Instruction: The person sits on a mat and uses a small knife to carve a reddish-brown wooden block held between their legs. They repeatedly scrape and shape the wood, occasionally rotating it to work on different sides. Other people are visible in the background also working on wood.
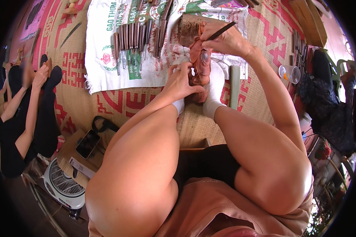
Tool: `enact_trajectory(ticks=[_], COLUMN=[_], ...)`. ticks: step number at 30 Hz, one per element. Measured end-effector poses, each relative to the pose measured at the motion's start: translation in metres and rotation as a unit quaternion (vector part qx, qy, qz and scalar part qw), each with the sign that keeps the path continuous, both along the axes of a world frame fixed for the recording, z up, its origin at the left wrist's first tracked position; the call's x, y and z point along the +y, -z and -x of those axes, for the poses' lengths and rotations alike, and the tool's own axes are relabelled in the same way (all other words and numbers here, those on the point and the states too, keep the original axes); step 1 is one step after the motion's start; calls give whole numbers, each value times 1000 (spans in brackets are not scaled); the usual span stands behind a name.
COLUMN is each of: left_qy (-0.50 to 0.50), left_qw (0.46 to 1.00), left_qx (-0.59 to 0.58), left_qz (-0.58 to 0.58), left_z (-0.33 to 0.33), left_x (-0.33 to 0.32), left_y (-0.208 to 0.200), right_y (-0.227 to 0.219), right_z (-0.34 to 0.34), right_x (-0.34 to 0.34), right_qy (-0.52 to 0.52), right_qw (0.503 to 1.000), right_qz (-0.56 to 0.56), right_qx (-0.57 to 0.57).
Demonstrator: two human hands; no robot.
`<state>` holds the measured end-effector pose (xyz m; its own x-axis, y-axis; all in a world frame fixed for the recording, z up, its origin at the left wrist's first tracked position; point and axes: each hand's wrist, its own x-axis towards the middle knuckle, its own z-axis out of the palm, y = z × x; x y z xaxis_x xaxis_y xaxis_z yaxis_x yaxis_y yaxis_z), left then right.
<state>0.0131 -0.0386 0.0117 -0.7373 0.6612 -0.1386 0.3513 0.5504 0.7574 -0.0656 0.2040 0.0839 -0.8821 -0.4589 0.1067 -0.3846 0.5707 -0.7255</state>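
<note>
While left hand (181, 82) grasps one brown carving (202, 65) — right hand (230, 41) pinches one dark tool (223, 30) | white socks (215, 89) — two

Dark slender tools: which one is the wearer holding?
The dark tool in the right hand, slanting up and rightward; the row of tools lies unheld on the white sack.

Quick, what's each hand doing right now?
Left hand: against the wood carving, thumb and fingers apart; can't tell whether it's gripping.
Right hand: closed, holding a dark stick-like tool.
</note>
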Motion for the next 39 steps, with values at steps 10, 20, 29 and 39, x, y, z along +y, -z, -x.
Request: enact_trajectory(ticks=[10, 20, 29, 39], left_qy=[6, 8, 10, 10], left_qw=[999, 999, 998, 998], left_qx=[-44, -44, -51, -58], left_qz=[-3, 4, 17, 5], left_z=[3, 3, 1, 8], left_x=[1, 0, 2, 1], left_y=[-1, -1, -3, -7], right_y=[1, 5, 2, -10], right_z=[-7, -4, -3, 0], right_x=[-1, 2, -2, -3], right_qy=[44, 43, 67, 108], right_qw=[999, 999, 996, 990], right_qz=[-14, -30, -48, -9], right_qx=[9, -5, -34, -92])
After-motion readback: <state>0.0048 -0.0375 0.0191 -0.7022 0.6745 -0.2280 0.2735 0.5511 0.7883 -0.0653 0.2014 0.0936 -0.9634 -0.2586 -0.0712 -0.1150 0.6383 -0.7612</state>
